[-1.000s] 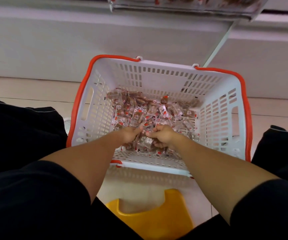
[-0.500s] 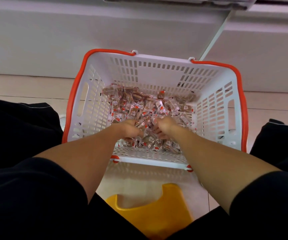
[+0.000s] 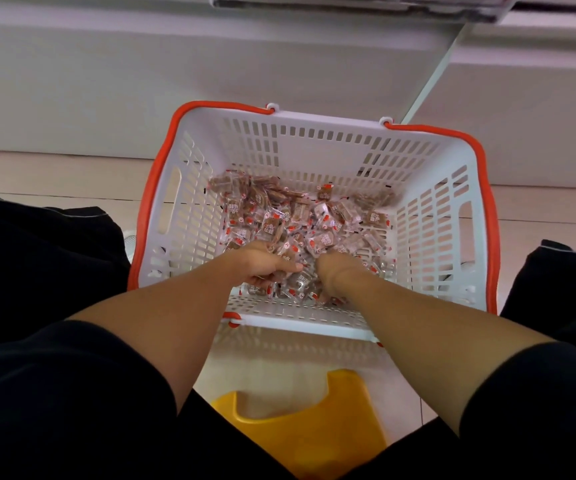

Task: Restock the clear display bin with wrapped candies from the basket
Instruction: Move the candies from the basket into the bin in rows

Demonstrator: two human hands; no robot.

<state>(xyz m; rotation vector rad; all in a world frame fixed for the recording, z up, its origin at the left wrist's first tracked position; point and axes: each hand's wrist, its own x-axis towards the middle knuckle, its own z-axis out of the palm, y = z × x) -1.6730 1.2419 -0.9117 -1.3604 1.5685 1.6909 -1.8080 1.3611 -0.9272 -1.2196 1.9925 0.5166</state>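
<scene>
Yellow plastic stool (image 3: pixel 300 431) sits nearest, low between the person's dark-clothed legs. Beyond it stands the white basket (image 3: pixel 314 150) with orange rim, on a pale floor. Both hands reach into the wrapped candies (image 3: pixel 300 216) heaped on its bottom: the left hand (image 3: pixel 262 263) curls around a clutch of them, and the right hand (image 3: pixel 336 271) is dug in, fingers buried (its grip cannot be told). Farthest, at top edge, shows a clear bin (image 3: pixel 359 3).

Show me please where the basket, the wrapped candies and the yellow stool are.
basket (image 3: pixel 314 147), head view: the white far wall.
wrapped candies (image 3: pixel 317 220), head view: the middle of the pile.
yellow stool (image 3: pixel 314 441), head view: the seat between the legs.
</scene>
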